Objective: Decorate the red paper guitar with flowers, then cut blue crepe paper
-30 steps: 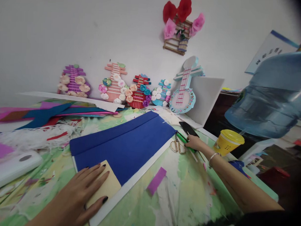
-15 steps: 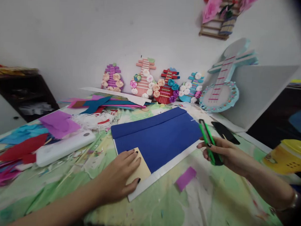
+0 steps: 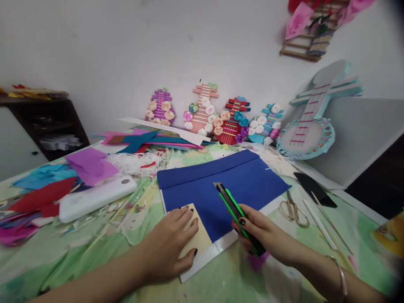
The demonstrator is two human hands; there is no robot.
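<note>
A blue sheet (image 3: 217, 187) with a folded far edge lies over a white board (image 3: 201, 263) on the table. Fingers spread, my left hand (image 3: 175, 239) rests flat on a cream card (image 3: 201, 231) at the sheet's near left corner. My right hand (image 3: 260, 231) grips a green and black box cutter (image 3: 233, 208) above the sheet, its metal tip pointing up and left. Under that hand a purple scrap (image 3: 258, 261) partly shows.
Gold-handled scissors (image 3: 296, 211), a white stick (image 3: 319, 224) and a black phone-like slab (image 3: 315, 189) lie right. A white device (image 3: 97, 198) and colored scraps (image 3: 90, 165) lie left. Decorated paper guitars (image 3: 231, 121) line the wall; a yellow container (image 3: 394, 233) stands far right.
My right hand has moved left with the box cutter, from the sheet's right edge to over its middle. My left hand stays on the card. The view has shifted slightly, and the scissors now show.
</note>
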